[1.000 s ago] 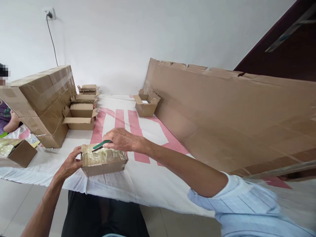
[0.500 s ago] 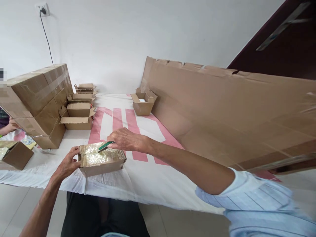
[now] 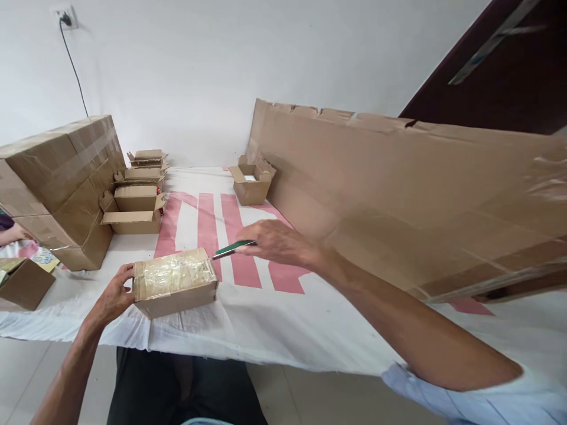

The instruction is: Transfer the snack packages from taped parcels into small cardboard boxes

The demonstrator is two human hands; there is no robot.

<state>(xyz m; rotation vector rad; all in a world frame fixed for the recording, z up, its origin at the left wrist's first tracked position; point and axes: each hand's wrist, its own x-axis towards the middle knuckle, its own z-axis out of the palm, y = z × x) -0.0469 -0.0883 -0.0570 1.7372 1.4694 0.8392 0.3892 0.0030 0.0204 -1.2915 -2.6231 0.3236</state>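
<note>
A small cardboard box (image 3: 176, 301) lies near the table's front edge, its top covered with shiny clear tape. My left hand (image 3: 119, 293) grips the box's left end, thumb and fingers against the side. In my right hand (image 3: 272, 241) is a green utility knife (image 3: 234, 248), fingers wrapped round its handle. The knife's tip points left and sits at the box's far right corner; whether it touches the cardboard I cannot tell.
Taped cartons (image 3: 66, 177) are stacked at the left, with several open boxes (image 3: 133, 221) beside them. Another open box (image 3: 251, 192) stands by a large cardboard panel (image 3: 376, 195) at the right. A person's hand (image 3: 15, 234) shows at the far left, behind a box (image 3: 26, 286).
My right hand has drawn the knife rightward, from the middle of the taped top to the box's right end. My left hand keeps its hold. The view has shifted slightly.
</note>
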